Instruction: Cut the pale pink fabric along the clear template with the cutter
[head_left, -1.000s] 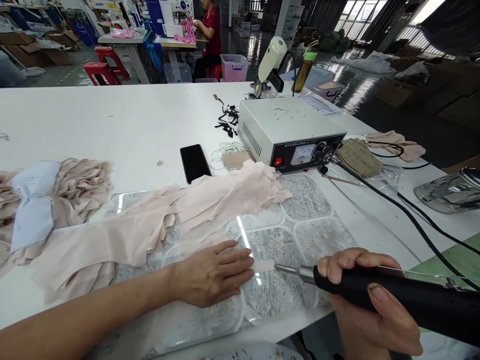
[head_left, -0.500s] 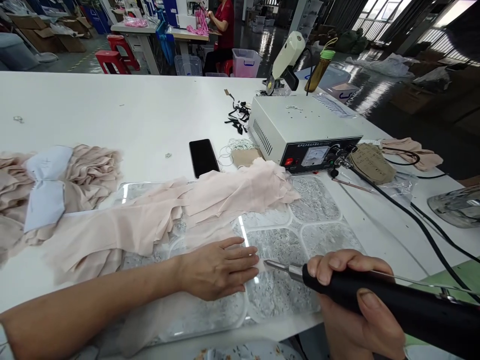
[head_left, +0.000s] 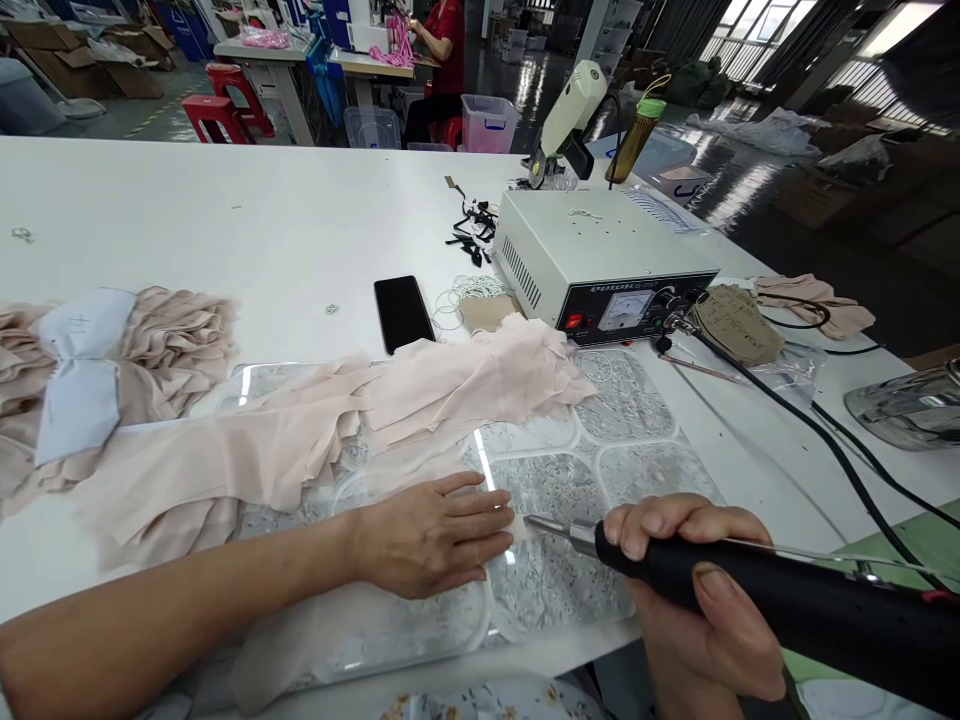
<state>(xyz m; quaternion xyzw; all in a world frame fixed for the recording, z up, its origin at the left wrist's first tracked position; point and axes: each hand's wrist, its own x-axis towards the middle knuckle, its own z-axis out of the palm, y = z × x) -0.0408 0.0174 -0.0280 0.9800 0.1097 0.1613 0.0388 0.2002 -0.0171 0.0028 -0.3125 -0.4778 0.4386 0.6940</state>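
My left hand (head_left: 435,535) lies flat, fingers stretched out, on a sheer pale fabric piece (head_left: 307,640) over a grey-patterned mat (head_left: 555,585). A small edge of the fabric shows past the fingertips. My right hand (head_left: 697,645) is wrapped around a black corded handpiece (head_left: 810,610) with a pointed metal tip. That tip is just right of my left fingertips, at the fabric's edge; whether it touches, I cannot tell. Beyond my left hand, loose peach fabric pieces (head_left: 465,385) lie across the mat. At the left, a peach fabric bundle (head_left: 180,350) is tied with a white band (head_left: 79,375).
A metal control box (head_left: 600,240) with a gauge stands at the back right, its black cable (head_left: 810,415) running toward the handpiece. A phone (head_left: 403,313), black strips (head_left: 474,230) and a glass jar (head_left: 911,405) lie about. Across the room, a person in red (head_left: 446,45) sits at another table.
The whole view has shifted slightly. The handpiece's tip and my left hand keep nearly the same places relative to each other.
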